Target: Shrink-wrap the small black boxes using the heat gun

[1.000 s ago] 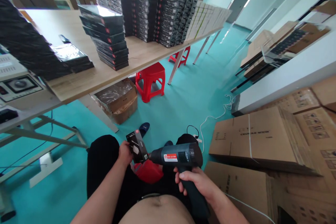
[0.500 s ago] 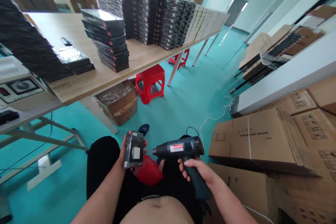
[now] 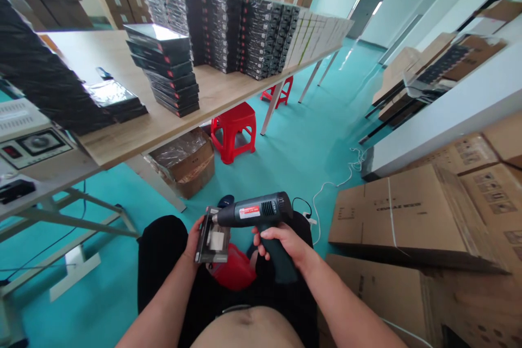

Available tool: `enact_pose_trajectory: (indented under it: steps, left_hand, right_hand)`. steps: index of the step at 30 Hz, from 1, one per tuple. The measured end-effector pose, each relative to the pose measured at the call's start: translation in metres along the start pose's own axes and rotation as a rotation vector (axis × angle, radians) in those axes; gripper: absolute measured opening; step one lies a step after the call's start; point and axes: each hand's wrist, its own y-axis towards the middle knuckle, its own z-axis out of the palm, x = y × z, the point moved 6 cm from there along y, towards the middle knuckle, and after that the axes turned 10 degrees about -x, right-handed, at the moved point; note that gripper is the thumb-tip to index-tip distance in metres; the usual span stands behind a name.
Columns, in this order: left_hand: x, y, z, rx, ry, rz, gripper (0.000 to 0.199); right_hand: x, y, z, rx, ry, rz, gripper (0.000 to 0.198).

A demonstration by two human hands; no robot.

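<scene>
Left hand (image 3: 194,239) grasping small black film-wrapped box (image 3: 212,242); right hand (image 3: 281,239) clenched around dark grey heat gun (image 3: 256,211), red-and-white label unreadable, nozzle at box.

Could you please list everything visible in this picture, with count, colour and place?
small black film-wrapped box: one, black, in the left hand
dark grey heat gun with red label: one, in the right hand, nozzle at the box
red plastic stools: three, one under the person, two beneath the table
long wooden table: one, light wood, left
stacked black flat boxes: many, on the table
brown cardboard cartons: several, right
white cable: one, on the teal floor
left hand: gripping the box
right hand: gripping the gun's handle
</scene>
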Motion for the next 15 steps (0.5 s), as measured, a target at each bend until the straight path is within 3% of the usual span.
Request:
enact_pose_trajectory:
  steps: [5,8,11,12,15]
  left_hand:
    - [0.002,0.002,0.003,-0.007,0.015,-0.038,0.059]
    - [-0.003,0.009,-0.009,-0.162,0.028,0.003,0.045]
    - [-0.006,0.012,-0.015,-0.190,0.028,0.041,0.039]
    - [-0.006,0.012,-0.016,-0.185,0.029,0.045,0.038]
    - [-0.004,0.011,-0.016,-0.177,0.022,0.028,0.037]
  right_hand:
    - [0.011,-0.003,0.000,-0.066,-0.067,-0.078,0.029]
    - [0.009,-0.022,0.013,0.120,-0.204,0.016,0.026]
    - [0.006,-0.040,0.028,0.343,-0.421,0.070,0.019]
    - [0.007,-0.040,0.030,0.325,-0.443,0.053,0.018]
    - [0.017,-0.028,0.025,0.071,-0.354,-0.039,0.023]
